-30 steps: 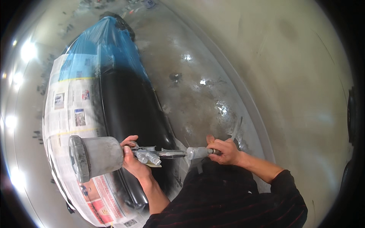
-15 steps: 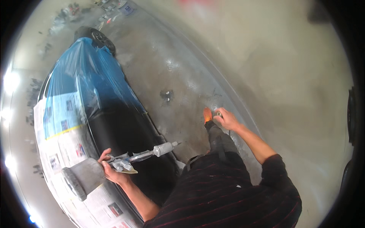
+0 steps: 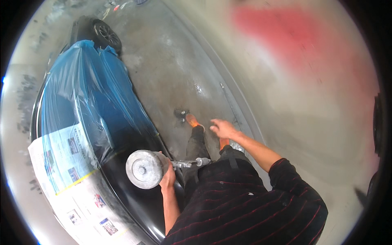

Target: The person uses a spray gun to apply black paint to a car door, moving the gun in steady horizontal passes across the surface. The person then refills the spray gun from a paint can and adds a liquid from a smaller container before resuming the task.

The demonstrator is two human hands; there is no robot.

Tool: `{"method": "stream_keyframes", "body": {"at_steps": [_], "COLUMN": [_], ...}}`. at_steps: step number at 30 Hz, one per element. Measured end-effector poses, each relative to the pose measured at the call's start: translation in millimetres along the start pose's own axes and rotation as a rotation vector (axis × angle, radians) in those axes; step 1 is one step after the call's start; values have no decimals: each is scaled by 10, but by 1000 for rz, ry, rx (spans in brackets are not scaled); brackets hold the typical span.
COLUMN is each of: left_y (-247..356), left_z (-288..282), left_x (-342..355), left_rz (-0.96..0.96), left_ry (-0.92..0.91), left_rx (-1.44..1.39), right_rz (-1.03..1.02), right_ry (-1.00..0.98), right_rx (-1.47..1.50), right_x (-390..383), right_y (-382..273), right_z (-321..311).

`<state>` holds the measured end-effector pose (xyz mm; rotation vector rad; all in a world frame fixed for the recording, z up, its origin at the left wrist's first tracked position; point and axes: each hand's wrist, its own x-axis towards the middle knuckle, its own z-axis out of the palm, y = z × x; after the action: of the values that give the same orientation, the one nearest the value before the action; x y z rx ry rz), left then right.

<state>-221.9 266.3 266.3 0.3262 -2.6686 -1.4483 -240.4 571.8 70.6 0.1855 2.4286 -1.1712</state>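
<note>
The left hand (image 3: 166, 176) was closed around a grey spray gun (image 3: 183, 164), its grip partly hidden by the round cup (image 3: 143, 169), whose pale, smeared lid faced up toward the head. The gun hung in front of the person at the near left, the cup in line with the edge of the black car panel (image 3: 143, 204), the body stretching right to a small pale cylinder (image 3: 202, 161) just in front of the waist. (Whether the cup touched the panel, I could not tell.) The right hand (image 3: 223, 129) was out ahead and to the right, apart from the gun, partly open, its fingers loosely bent and the thumb standing away from them; nothing showed between the fingertips, though the palm was out of sight. Below it was one orange shoe (image 3: 223, 143), with the other orange shoe (image 3: 192, 120) farther to the left on the grey floor (image 3: 159, 73). On the left, newspaper (image 3: 94, 204) and yellow tape (image 3: 75, 182) covered the near part of the car, and creased blue film (image 3: 81, 90) draped the far part, short of a dark wheel (image 3: 107, 34). On the right rose a pale wall (image 3: 310, 106) with a blurry red patch (image 3: 281, 28) at its far end.
</note>
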Motion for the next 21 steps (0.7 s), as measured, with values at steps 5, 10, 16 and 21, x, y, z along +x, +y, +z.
{"method": "stream_keyframes", "body": {"at_steps": [5,10,16,21], "left_y": [-291,-415,391,396], "left_z": [333,723,1077,1668], "left_x": [1294,2851,4441,5851], "left_rz": [65,582,121,267], "left_ry": [-166,-157,-236,-163], "left_rx": [62,342,163,3], "right_rz": [-74,-314,-673,-729], "right_ry": [-34,287,332,536], "right_rx": [131,444,-81,-103], "right_x": [863,1621,2611,4209], "right_y": [-1035,-2687,-4414,-4590], "right_z": [-481,-1512,-2465,-2712]}}
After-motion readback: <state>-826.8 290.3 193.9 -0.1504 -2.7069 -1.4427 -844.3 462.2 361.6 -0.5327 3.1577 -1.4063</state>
